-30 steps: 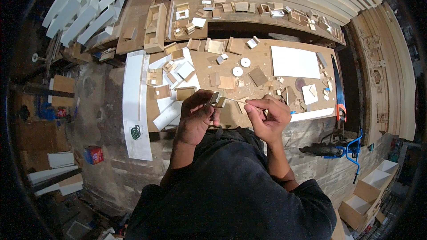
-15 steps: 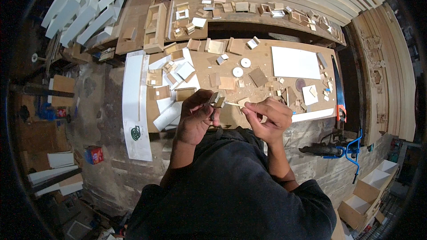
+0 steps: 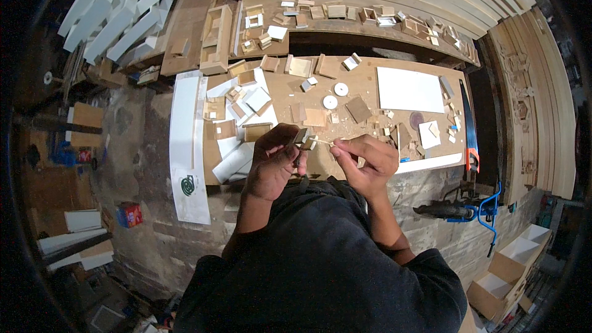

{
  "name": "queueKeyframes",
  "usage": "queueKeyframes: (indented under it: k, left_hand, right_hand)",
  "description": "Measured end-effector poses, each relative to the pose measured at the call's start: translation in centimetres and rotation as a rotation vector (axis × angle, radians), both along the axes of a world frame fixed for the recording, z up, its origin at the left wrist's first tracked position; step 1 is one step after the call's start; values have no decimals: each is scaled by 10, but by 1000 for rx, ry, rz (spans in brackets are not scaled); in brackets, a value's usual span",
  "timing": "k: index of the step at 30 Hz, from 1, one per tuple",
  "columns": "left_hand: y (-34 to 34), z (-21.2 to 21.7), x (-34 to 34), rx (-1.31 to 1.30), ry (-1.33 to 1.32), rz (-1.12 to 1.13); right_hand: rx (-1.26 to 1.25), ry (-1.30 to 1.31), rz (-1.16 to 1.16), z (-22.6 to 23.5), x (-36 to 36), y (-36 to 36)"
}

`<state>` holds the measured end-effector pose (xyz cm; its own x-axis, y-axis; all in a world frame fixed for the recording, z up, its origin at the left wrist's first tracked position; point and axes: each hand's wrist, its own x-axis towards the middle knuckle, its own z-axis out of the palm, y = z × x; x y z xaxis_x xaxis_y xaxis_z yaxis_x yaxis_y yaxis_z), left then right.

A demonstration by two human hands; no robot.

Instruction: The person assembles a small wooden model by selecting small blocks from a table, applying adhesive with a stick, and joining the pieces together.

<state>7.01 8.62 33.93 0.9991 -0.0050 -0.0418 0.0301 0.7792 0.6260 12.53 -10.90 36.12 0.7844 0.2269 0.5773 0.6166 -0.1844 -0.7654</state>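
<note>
My left hand (image 3: 273, 164) is closed around a small wooden piece (image 3: 301, 136), held up over the near edge of the workbench (image 3: 354, 78). The fingers cover part of it, so its full shape is hidden. Pinched between thumb and forefinger of my right hand (image 3: 369, 161) is a thin, pale stick (image 3: 324, 142). The stick points left, its tip right beside the wooden piece; I cannot tell whether they touch. Beyond my hands lie wood scraps and two white discs (image 3: 340, 89).
A white panel (image 3: 410, 89) lies at the bench's far right, near a handsaw with an orange handle (image 3: 472, 160). White offcuts and small wooden boxes (image 3: 256, 132) crowd the left. Behind, a shelf (image 3: 345, 25) carries several small box pieces. A blue-framed bike (image 3: 487, 214) is at the right.
My right hand has shifted slightly left, bringing the stick closer to the wooden piece. The left hand keeps its hold, with the piece turned a little.
</note>
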Motion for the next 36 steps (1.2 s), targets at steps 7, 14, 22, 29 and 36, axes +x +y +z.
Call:
queueKeyframes:
  k: [7, 14, 22, 29, 36]
  left_hand:
    - [0, -4, -2, -6, -23, -8]
    - [-2, -4, -2, -8, -22, -11]
    - [-4, -2, -4, 38, 22, 15]
    - [-5, -1, -5, 88, 36, 61]
    - [-4, 6, -5, 150, 52, 48]
  right_hand:
    - [32, -57, -1, 1, 0, 0]
    - [50, -148, 33, 0, 2, -2]
    - [277, 320, 98, -2, -8, -7]
    - [326, 685, 205, 0, -16, -14]
    - [337, 770, 179, -6, -16, -12]
